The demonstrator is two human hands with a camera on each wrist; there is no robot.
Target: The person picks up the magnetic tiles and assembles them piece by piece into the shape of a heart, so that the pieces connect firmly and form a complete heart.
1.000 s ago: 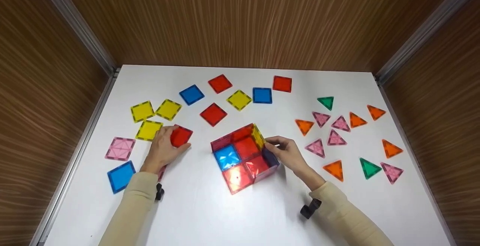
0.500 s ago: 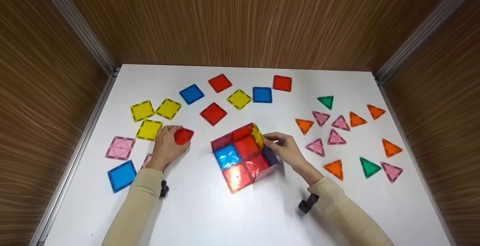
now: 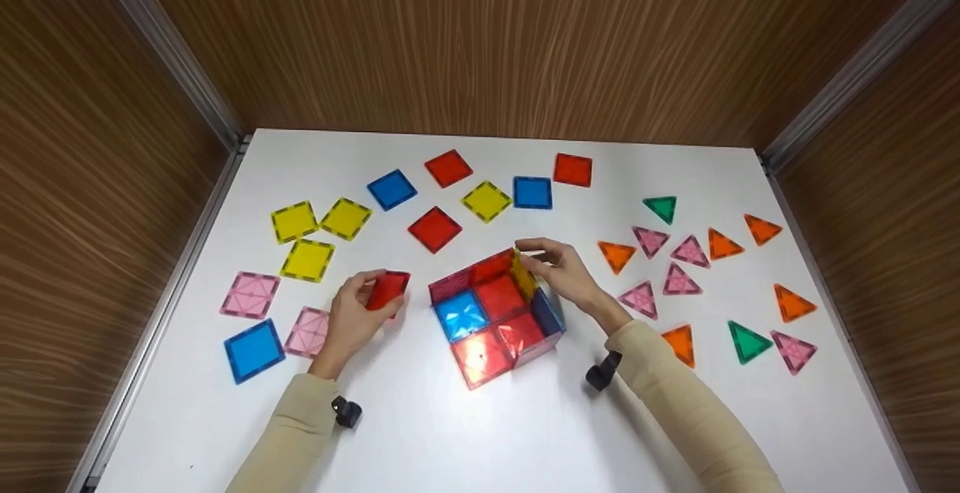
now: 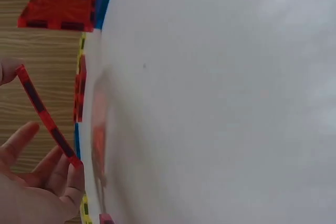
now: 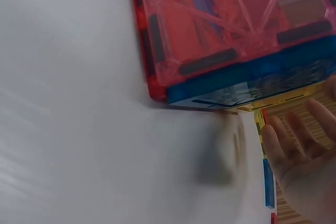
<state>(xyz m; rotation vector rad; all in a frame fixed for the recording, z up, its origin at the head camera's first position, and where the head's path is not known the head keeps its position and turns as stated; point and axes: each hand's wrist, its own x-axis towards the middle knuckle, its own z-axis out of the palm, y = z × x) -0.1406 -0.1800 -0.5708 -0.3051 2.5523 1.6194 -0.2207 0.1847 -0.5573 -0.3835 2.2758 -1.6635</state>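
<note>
My left hand [image 3: 356, 320] pinches a red square magnetic tile [image 3: 390, 290] between thumb and fingers. In the left wrist view that red tile [image 4: 50, 119] is tilted edge-on, held above the table. To its right stands a box of magnetic tiles: a flat base with one blue square [image 3: 460, 316] and several red squares, and upright walls along the back, right and part of the front. My right hand [image 3: 566, 275] grips the top edge of the yellow wall tile [image 3: 525, 277] at the back right corner. A blue wall tile [image 3: 547, 311] stands beside it. The front left base square [image 3: 480, 358] has no wall.
Loose square tiles lie left and behind, among them a yellow tile [image 3: 307, 260], a pink tile [image 3: 306, 332], a blue tile [image 3: 255, 350] and a red tile [image 3: 435, 229]. Orange, pink and green triangles [image 3: 748, 341] lie at right. Wood-grain panels [image 3: 480, 43] enclose the table.
My left hand has lifted the red tile and carried it right, towards the box, uncovering a pink tile. My right hand has moved up along the yellow wall to its back top corner.
</note>
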